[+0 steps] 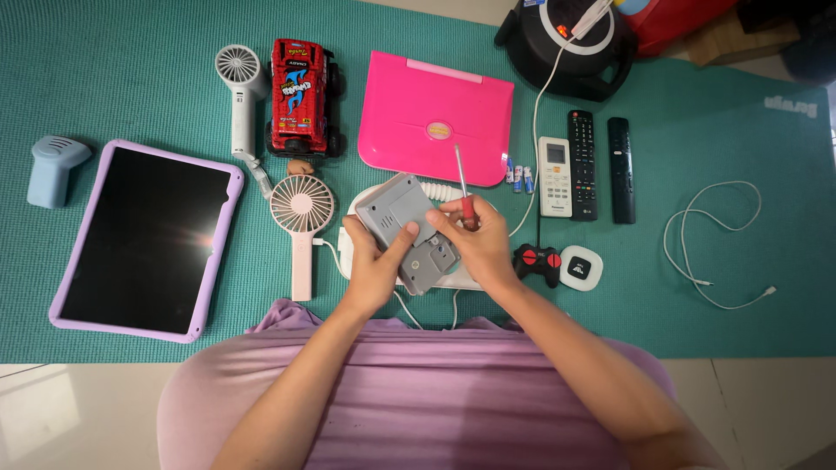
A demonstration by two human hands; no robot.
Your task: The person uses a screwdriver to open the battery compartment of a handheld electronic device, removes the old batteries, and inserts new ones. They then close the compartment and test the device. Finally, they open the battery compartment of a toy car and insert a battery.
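Matt grey plastic device (405,228), glossy pink plastic laptop (435,117), textured teal mat (740,305)

Mat (122,70) teal. Laptop (435,117) hot pink. Toy truck (300,96) red, blue-white graphic. Tablet (144,239) black screen, lilac case. Fan (301,231) pale pink. Dryer (240,91) white. Device (405,228) grey. Screwdriver (463,193) red handle. Remotes (582,164) white, black. Shirt (418,392) lilac.

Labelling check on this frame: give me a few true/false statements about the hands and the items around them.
1. The left hand holds a grey device. True.
2. The right hand holds a remote. False: it holds a red-handled screwdriver, and the remotes lie on the mat.
3. The pink fan lies right of the toy laptop. False: it lies left of it, below the toy car.
4. The tablet has a lilac case. True.
5. The white cable is in a hand. False: it lies loose on the mat.
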